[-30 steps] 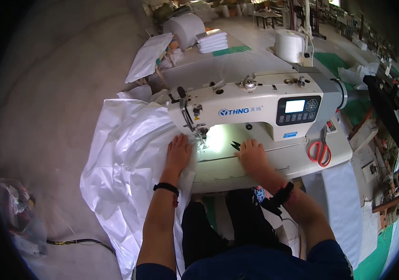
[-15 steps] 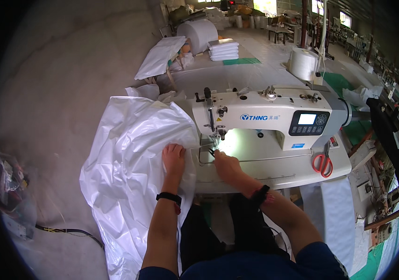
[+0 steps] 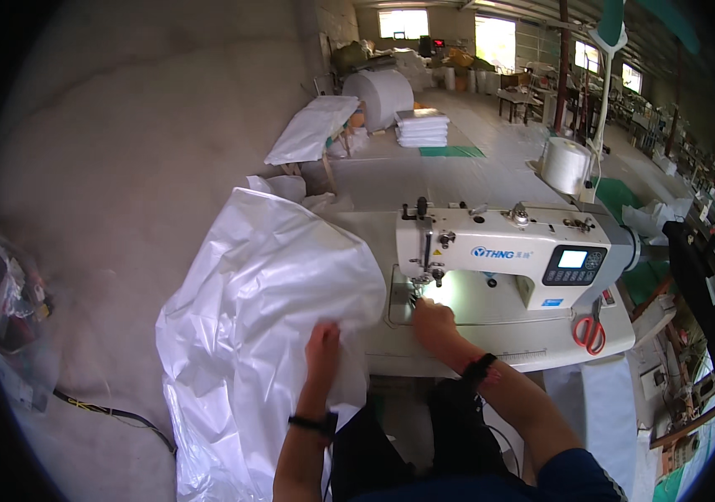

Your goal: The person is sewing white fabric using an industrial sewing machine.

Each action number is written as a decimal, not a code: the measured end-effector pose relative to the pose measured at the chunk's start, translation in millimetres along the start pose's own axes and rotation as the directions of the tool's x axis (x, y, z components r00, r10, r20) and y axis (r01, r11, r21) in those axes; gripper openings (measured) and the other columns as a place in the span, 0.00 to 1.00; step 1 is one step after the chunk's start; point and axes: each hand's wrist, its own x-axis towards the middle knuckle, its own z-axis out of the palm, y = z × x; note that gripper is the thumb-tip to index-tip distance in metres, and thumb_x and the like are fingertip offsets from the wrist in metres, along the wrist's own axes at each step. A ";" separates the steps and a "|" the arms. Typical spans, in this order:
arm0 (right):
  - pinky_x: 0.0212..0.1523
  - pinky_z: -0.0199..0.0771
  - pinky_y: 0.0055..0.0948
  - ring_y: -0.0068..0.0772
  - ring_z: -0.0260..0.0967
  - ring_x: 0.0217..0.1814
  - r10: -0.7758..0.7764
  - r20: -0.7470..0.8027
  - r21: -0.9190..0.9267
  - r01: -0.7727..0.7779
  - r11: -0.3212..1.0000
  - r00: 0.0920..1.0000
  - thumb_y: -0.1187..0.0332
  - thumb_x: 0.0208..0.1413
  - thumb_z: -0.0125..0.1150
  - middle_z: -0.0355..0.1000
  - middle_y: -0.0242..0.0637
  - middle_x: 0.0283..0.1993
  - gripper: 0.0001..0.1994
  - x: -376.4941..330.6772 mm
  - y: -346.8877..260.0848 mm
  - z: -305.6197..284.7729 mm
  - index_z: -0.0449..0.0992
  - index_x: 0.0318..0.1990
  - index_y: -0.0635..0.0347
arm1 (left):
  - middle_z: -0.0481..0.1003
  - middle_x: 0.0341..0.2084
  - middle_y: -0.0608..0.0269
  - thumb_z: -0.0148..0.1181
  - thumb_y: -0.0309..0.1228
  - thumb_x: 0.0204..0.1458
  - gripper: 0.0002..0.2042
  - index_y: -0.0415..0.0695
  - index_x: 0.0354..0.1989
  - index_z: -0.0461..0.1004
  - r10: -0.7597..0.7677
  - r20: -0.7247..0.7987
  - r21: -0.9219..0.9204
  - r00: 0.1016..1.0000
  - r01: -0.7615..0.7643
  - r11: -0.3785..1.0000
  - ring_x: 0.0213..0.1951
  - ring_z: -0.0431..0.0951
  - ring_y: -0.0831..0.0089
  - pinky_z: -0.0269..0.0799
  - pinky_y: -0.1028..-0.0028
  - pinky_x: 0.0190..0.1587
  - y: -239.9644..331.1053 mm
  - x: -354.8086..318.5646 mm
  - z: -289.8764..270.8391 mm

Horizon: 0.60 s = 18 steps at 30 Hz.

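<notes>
Sheet: the white plastic sheet (image 3: 257, 284) is draped in wrinkles over the worktop's left end and down past its front edge, its right side kept just short of the needle.
Worktop: the pale worktop (image 3: 500, 339) is left largely bare in front of the machine.
Machine: the white sewing machine (image 3: 504, 243) is mounted on it, the needle area lit brightly, the panel's screen lit too.
Roll: a big white roll (image 3: 378, 99) is seen on the floor behind, with a white stack (image 3: 422, 130) set beside it.
Spool: a white spool (image 3: 565, 165) is stood behind the machine.
Left hand: the left hand (image 3: 322, 336) is placed over the sheet, fingers curled in and blurred; whether plastic is clamped in them cannot be told.
Right hand: the right hand (image 3: 435, 322) is brought in right by the needle, fingers clamped on the snips.
Scissors: the red-handled scissors (image 3: 596, 320) are laid at the worktop's right end.
Snips: the black snips (image 3: 414, 295) are mostly hidden by the hand, dark tips pointed at the needle.
</notes>
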 end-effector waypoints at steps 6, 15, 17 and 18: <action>0.29 0.77 0.43 0.51 0.75 0.34 0.036 -0.027 0.550 -0.015 0.835 0.999 0.56 0.62 0.54 0.75 0.48 0.36 0.20 27.0 -44.8 -41.5 0.68 0.49 0.68 | 0.80 0.41 0.58 0.62 0.20 0.49 0.13 0.41 0.44 0.79 0.066 0.264 -0.065 0.962 -0.051 0.997 0.45 0.80 0.64 0.73 0.70 0.51 -19.6 -159.0 -159.6; 0.29 0.74 0.49 0.54 0.75 0.29 -0.301 0.071 0.722 0.159 0.673 0.951 0.69 0.58 0.48 0.75 0.56 0.32 0.31 43.4 -229.7 -6.6 0.48 0.67 0.73 | 0.75 0.48 0.52 0.59 0.35 0.55 0.21 0.36 0.54 0.70 -0.576 -0.660 0.244 0.483 0.863 0.443 0.52 0.73 0.57 0.66 0.65 0.57 -241.4 -270.1 -314.4; 0.29 0.73 0.48 0.52 0.73 0.28 -0.497 -0.010 0.713 0.355 0.605 0.868 0.67 0.58 0.49 0.73 0.50 0.28 0.32 -15.7 -280.5 15.8 0.50 0.68 0.71 | 0.75 0.48 0.51 0.59 0.34 0.55 0.21 0.36 0.55 0.70 -0.629 -0.592 0.298 0.504 0.862 0.410 0.52 0.73 0.56 0.66 0.64 0.57 -264.6 -272.1 -307.2; 0.29 0.73 0.48 0.55 0.75 0.29 -0.695 0.080 0.765 0.403 0.502 0.714 0.68 0.60 0.46 0.74 0.57 0.30 0.31 -49.6 -293.3 27.8 0.47 0.67 0.76 | 0.75 0.48 0.50 0.59 0.34 0.54 0.21 0.36 0.55 0.70 -0.634 -0.573 0.321 0.519 0.854 0.410 0.52 0.73 0.56 0.66 0.64 0.57 -269.2 -270.4 -303.3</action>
